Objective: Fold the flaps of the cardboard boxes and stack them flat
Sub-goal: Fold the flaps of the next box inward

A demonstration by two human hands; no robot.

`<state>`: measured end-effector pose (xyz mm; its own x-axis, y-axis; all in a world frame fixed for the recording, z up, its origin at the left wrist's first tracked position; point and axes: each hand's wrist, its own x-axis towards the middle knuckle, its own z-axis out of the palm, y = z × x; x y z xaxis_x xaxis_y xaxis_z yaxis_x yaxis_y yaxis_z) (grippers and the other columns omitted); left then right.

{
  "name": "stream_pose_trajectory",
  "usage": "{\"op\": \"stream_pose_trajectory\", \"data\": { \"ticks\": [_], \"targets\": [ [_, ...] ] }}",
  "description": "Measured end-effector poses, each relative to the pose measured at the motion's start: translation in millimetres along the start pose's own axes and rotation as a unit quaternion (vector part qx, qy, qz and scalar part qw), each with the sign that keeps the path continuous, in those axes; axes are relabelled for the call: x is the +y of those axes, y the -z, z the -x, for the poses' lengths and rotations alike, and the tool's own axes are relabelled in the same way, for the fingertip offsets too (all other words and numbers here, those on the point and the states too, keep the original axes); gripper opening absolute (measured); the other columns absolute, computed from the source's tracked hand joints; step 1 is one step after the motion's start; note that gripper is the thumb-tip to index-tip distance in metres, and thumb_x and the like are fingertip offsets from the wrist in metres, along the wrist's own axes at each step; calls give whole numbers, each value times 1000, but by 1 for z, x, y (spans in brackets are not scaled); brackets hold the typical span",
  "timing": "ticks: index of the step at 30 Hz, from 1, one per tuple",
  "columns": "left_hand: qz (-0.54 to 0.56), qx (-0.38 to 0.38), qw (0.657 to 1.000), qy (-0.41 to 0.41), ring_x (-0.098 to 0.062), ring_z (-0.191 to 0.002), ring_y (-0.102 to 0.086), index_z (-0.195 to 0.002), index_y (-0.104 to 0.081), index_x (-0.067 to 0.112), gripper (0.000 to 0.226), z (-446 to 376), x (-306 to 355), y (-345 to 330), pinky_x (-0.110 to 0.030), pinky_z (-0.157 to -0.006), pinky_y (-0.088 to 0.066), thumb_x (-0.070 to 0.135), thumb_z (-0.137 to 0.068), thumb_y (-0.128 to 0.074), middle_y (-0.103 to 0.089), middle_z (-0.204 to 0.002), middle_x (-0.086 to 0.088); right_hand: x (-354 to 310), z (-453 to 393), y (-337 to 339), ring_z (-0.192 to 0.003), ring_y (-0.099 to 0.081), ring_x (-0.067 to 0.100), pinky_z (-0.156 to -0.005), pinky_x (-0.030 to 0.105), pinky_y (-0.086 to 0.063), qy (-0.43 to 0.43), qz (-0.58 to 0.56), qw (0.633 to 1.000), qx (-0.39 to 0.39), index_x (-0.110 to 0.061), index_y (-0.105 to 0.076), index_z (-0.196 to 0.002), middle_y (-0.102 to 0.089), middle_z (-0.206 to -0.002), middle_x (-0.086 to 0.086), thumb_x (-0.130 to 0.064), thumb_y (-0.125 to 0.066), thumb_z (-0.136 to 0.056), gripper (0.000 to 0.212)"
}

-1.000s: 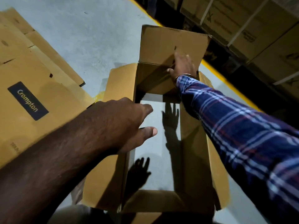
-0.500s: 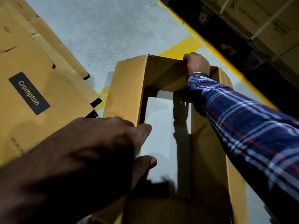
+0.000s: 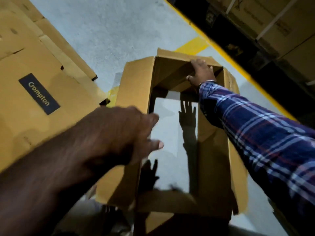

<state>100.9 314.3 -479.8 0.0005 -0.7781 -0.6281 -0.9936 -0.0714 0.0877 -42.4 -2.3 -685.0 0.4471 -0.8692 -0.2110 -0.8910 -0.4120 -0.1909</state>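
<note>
Here, flattened cartons point(image 3: 42, 103) with a Crompton label point(image 3: 39, 93) stacked left on the grey floor point(image 3: 109, 31), strapped boxes point(image 3: 272, 19) beyond the yellow line point(image 3: 226, 53), bottomless cardboard box point(image 3: 136, 86) upright between, right hand point(image 3: 201, 72) flat, fingers spread on its far flap, left hand point(image 3: 122, 135) blurred, fingers loosely open over its left wall.

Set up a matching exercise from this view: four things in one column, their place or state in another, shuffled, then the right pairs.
Things:
1. right hand
2. left hand
3. Crompton label
4. yellow line

Places or states:
A. painted on the grey floor, past the open box
B. on the flattened cardboard at left
C. laid on the far flap of the open box, fingers spread
D. over the near left wall of the open box, thumb out

Pairs: 1-C, 2-D, 3-B, 4-A
</note>
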Motion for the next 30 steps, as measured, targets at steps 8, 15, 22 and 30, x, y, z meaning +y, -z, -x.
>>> {"op": "stream_pose_trajectory", "data": {
  "ticks": [8, 15, 22, 30],
  "targets": [
    [26, -12, 999, -15, -31, -136, -50, -159, -29, 29, 72, 10, 15, 14, -50, -105, -48, 66, -99, -45, -47, -155, -7, -16, 176, -24, -95, -69, 22, -90, 42, -57, -24, -303, 944, -129, -28, -75, -114, -75, -107, -1, -85, -65, -69, 72],
    [74, -2, 997, -23, -29, -147, -38, -162, -27, 23, 77, 15, 5, 6, -45, -116, -36, 63, -100, -49, -40, -161, -5, -75, 351, -51, -105, -65, 15, -93, 29, -50, 1, -232, 917, -326, -32, -66, -128, -67, -110, -10, -68, -76, -76, 64],
    [92, 21, 995, -12, -27, -150, -34, -161, -31, 23, 74, 26, 9, -2, -45, -119, -33, 61, -101, -50, -34, -165, -4, -135, 419, -82, -113, -63, 34, -89, 42, -49, 68, -10, 957, -283, -21, -55, -124, -67, -123, 10, -63, -60, -89, 55],
    [184, 93, 978, -23, -25, -133, -53, -146, -54, 20, 61, 47, -13, 6, -39, -104, -44, 58, -99, -56, -57, -146, -5, -129, 396, -53, -104, -68, 32, -85, 39, -53, 7, -32, 993, -111, -22, -63, -121, -71, -114, 8, -35, -53, -96, 30]
  ]
}}
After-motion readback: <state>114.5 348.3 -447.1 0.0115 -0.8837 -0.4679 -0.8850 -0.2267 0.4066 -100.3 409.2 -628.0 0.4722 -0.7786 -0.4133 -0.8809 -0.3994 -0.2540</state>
